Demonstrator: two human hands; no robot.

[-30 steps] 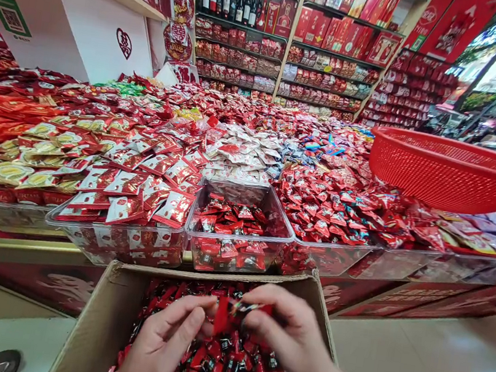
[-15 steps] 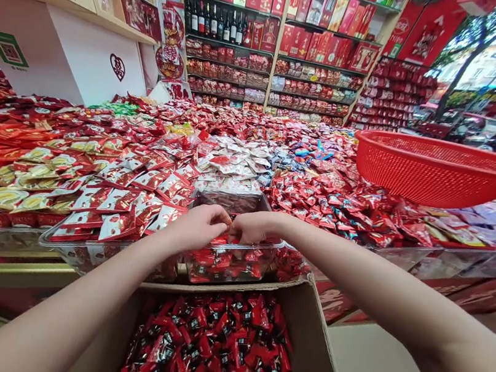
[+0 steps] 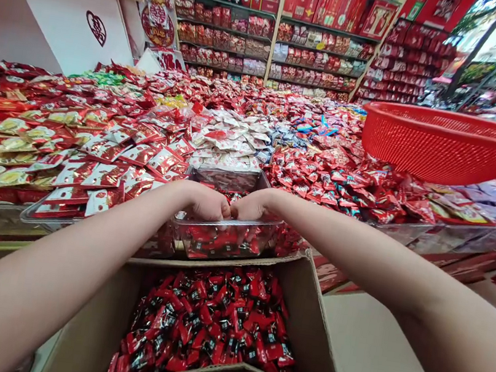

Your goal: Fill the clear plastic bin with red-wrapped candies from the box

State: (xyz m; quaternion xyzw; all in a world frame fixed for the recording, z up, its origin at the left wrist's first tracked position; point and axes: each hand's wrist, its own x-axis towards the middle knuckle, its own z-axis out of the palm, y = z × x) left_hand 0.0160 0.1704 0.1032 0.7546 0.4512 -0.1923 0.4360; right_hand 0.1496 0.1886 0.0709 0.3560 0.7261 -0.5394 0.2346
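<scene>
My left hand and my right hand reach side by side into a clear plastic bin, almost touching at the knuckles. Both hands are closed with fingers curled downward; their fingertips are hidden, and I cannot make out what they hold. Red-and-black wrapped candies show through the bin's front wall. Below my forearms stands an open cardboard box, holding a heap of the same kind of red-and-black wrapped candies.
A red plastic basket rests on the packets at right. White packets lie behind the bin, red-and-white packets to its left, and small red packets to its right. Stocked shelves stand at the back.
My hands have sunk lower into the bin and keep close together. The view has tilted down, showing more of the cardboard box's near flap.
</scene>
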